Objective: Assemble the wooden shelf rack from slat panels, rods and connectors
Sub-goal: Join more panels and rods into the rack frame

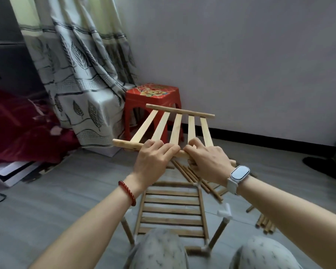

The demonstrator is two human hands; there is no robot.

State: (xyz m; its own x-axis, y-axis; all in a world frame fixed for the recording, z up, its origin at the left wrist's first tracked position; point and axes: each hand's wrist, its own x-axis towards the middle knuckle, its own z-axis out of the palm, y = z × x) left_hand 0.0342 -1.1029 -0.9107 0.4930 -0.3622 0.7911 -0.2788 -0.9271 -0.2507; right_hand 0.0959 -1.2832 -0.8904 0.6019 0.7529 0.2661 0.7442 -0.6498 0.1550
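Grey floor meets a pale wall, a red stool beyond the fingertips; both the left hand and right hand curl their fingers over the near rail of a slat panel held in the air; below the wrists stands the partly built rack; loose rods lie under the right hand.

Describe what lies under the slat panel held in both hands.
Under the slat panel: loose rods on the floor and the part-built rack. Hands and panel cover the rods' far ends.
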